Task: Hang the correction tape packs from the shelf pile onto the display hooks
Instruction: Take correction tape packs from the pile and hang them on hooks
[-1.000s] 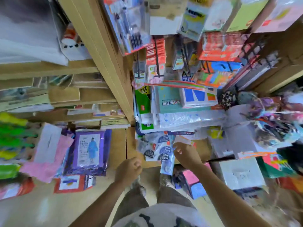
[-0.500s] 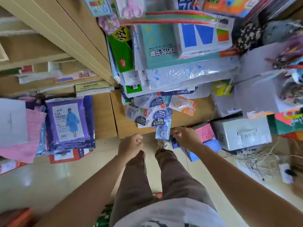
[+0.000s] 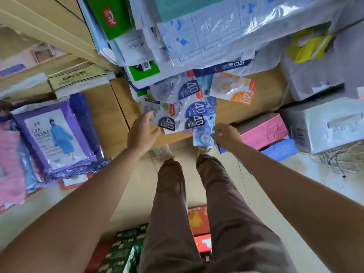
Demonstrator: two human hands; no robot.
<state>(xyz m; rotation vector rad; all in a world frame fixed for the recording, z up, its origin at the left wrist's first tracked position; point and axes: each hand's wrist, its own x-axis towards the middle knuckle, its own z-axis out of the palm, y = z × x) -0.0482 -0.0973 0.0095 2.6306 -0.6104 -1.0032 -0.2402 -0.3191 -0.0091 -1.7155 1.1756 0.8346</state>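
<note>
A pile of correction tape packs (image 3: 183, 103), clear blisters with blue and black "40" labels, lies on the wooden shelf (image 3: 262, 91). An orange pack (image 3: 232, 88) sits apart to the right. My right hand (image 3: 226, 136) pinches the lower edge of a light blue pack (image 3: 203, 131) at the shelf's front edge. My left hand (image 3: 141, 133) is open, fingers spread, its tips touching the leftmost pack (image 3: 157, 113) of the pile. No display hooks are in view.
Stacked paper and plastic-wrapped stationery (image 3: 206, 36) overhang the pile from behind. A purple raincoat package (image 3: 55, 138) lies on the left shelf. Pink (image 3: 264, 131), blue and grey boxes (image 3: 323, 125) sit at the right. My legs and boxes on the floor are below.
The camera has tilted down and closer to the shelf. My left hand has opened from a fist and reached up to the pile. My right hand keeps its hold on the blue pack.
</note>
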